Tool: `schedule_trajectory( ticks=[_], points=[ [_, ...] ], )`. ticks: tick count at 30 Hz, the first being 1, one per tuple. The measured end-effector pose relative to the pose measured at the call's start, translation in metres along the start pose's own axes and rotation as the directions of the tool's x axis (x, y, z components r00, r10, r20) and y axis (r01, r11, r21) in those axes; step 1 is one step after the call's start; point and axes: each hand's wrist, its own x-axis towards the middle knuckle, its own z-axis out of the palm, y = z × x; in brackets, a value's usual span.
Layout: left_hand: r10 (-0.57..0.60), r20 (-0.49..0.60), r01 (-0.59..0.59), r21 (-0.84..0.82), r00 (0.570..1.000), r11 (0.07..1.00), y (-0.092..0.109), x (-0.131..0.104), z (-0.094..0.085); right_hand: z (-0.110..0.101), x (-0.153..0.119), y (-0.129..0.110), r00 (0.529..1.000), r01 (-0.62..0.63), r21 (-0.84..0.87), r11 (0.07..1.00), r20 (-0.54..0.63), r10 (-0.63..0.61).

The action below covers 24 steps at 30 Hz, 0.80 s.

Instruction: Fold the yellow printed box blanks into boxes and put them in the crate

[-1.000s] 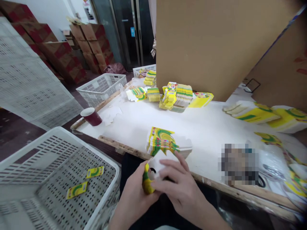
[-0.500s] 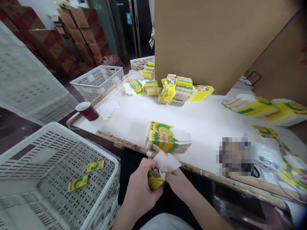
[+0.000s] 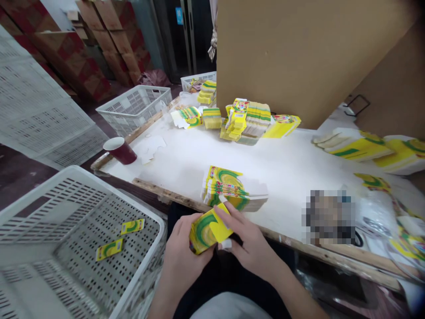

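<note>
A small yellow-and-green carton point(image 3: 205, 231) is held over my lap at the table's front edge. My left hand point(image 3: 183, 241) is closed around its left side and underside. At its upper right, my right hand point(image 3: 244, 232) grips the yellow end flap, with white coverings on some fingertips. Just beyond my hands, a stack of flat yellow-green cartons point(image 3: 227, 184) lies on the white table point(image 3: 179, 164). Inside the white plastic crate point(image 3: 162, 230) at my left lie two yellow cartons point(image 3: 109, 249).
A dark red cup point(image 3: 123, 153) lies tipped at the table's left corner. More carton stacks point(image 3: 257, 117) stand at the back, before a large cardboard panel point(image 3: 299, 57). Yellow cartons point(image 3: 358, 146) and a pixelated patch are on the right. Another crate point(image 3: 136, 106) stands beyond the table.
The carton has turned so its printed face shows, and its white flaps are no longer raised. My right hand has moved from the opening onto the yellow flap. The view has shifted slightly.
</note>
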Motion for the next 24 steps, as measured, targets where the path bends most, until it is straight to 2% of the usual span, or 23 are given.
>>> schedule_trajectory(
  ticks=[4,8,13,18,21,24],
  points=[
    [0.025,0.025,-0.024,-0.025,0.999,0.999,0.001,-0.003,-0.012,-0.016,-0.002,-0.006,0.993,0.051,-0.037,0.998,0.108,-0.047],
    [0.070,0.089,-0.067,-0.046,0.994,0.997,0.006,-0.002,-0.015,-0.029,-0.001,-0.014,0.975,0.051,0.004,0.999,0.216,-0.051],
    [0.100,0.017,-0.100,-0.014,0.995,0.995,0.014,0.000,-0.011,-0.017,0.001,-0.018,0.999,-0.026,0.105,0.994,-0.021,0.029],
    [0.044,0.043,-0.042,-0.039,0.998,0.998,0.017,-0.003,-0.008,-0.008,-0.001,-0.019,0.997,-0.060,0.106,0.993,0.047,0.055],
    [-0.001,0.046,0.003,-0.043,0.999,0.999,0.006,-0.004,-0.013,-0.007,0.003,-0.019,0.999,-0.053,0.076,0.996,0.002,0.053],
    [-0.115,-0.066,0.117,0.033,0.991,0.993,-0.022,-0.005,-0.037,-0.015,0.014,-0.014,0.994,-0.052,-0.006,0.999,-0.098,0.051]
  ],
)
